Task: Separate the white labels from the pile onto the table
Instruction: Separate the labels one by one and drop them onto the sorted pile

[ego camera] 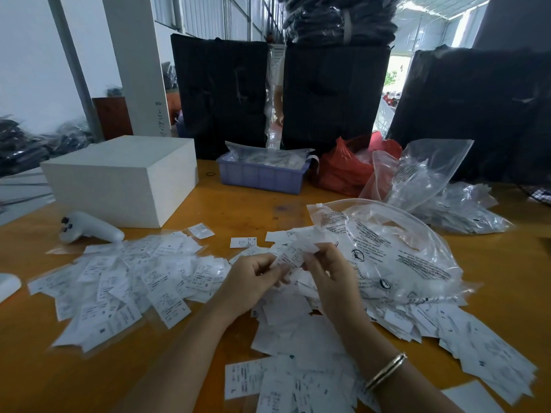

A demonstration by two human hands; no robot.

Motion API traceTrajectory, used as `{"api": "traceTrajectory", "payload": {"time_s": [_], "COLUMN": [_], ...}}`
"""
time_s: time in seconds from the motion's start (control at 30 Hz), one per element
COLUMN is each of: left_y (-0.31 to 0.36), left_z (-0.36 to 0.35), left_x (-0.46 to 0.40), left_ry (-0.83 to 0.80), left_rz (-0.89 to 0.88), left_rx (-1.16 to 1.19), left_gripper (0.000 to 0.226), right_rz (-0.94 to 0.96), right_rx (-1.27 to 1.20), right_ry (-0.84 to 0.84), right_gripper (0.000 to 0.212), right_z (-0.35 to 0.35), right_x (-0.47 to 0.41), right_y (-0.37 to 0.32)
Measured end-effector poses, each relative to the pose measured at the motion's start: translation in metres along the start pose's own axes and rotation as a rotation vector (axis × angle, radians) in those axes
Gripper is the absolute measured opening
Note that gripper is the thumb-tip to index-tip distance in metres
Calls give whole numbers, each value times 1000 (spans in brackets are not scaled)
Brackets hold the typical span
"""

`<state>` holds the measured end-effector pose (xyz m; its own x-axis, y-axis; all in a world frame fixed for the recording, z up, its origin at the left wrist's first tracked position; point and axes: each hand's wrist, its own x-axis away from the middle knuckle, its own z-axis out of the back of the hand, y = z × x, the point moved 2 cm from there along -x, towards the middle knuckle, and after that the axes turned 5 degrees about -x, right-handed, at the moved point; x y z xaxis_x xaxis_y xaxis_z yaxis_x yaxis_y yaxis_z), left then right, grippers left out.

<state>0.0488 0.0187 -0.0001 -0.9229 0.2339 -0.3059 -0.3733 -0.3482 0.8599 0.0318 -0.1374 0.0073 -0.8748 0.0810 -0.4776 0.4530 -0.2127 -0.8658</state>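
- Loose labels (pixel 298 380) are being left spread nearest, over the table (pixel 507 263).
- One label (pixel 290 256) is being pinched between left hand (pixel 253 281) and right hand (pixel 331 274).

White printed labels (pixel 125 281) lie spread flat and overlapping on the orange table (pixel 507 275), left of centre. A second, denser pile (pixel 301 332) lies at centre and runs right, partly under a clear bag. One label (pixel 290 257) is raised above the pile, tilted, pinched at both ends.
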Motion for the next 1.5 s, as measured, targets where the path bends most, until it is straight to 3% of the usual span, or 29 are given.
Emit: {"api": "traceTrajectory", "payload": {"time_s": [0.1, 0.27, 0.37, 0.47, 0.7, 0.77, 0.9, 0.97, 1.03, 1.1, 1.2, 1.3, 1.37, 1.43, 1.5], "left_y": [0, 0, 2, -1, -2, -2, -6, -12, -20, -24, -29, -35, -31, -21, -10], "left_z": [0, 0, 0, 1, 4, 7, 25, 39, 50, 55, 55, 55, 53, 45, 31], "left_x": [1, 1, 2, 2, 1, 0, -1, 0, 2, 3, 3, 3, 2, 0, 0], "left_ry": [1, 12, 14, 39, 107, 184, 457, 616, 729, 786, 756, 663, 676, 655, 504], "left_rz": [-11, 0, -20, 16, -11, 11, 37, 81, 173, 252, 315, 404, 328, 86, -152], "left_rx": [23, 28, 3, -12, -132, -149, -257, -311, -345, -446, -691, -881, -890, -867, -808], "left_gripper": [32, 29, 24, 41, 24, 5, 21, 23, 23, 24, 27, 33, 32, 30, 25], "right_rz": [7, 52, 115, 167, -76, -106, 13, 110, 55, -137, -391, -417, -381, -367, -360], "right_rx": [103, 75, 231, 217, 99, 36, 22, 155, 376, 648, 1000, 1131, 1144, 1139, 1121], "right_ry": [-88, 7, -85, -126, -65, -8, 243, 395, 436, 304, -53, -139, -79, -38, 5], "right_gripper": [19, 33, 27, 21, 18, 19, 21, 16, 20, 29, 27, 17, 16, 14, 13], "right_z": [-5, 1, -2, -3, -4, -2, 21, 44, 68, 88, 102, 98, 94, 93, 94], "right_x": [1, 0, 3, 5, 2, 1, -20, -36, -53, -68, -78, -74, -72, -70, -70], "right_y": [3, 1, 0, -1, 2, -2, -16, -19, -10, 8, 30, 36, 36, 35, 35]}}
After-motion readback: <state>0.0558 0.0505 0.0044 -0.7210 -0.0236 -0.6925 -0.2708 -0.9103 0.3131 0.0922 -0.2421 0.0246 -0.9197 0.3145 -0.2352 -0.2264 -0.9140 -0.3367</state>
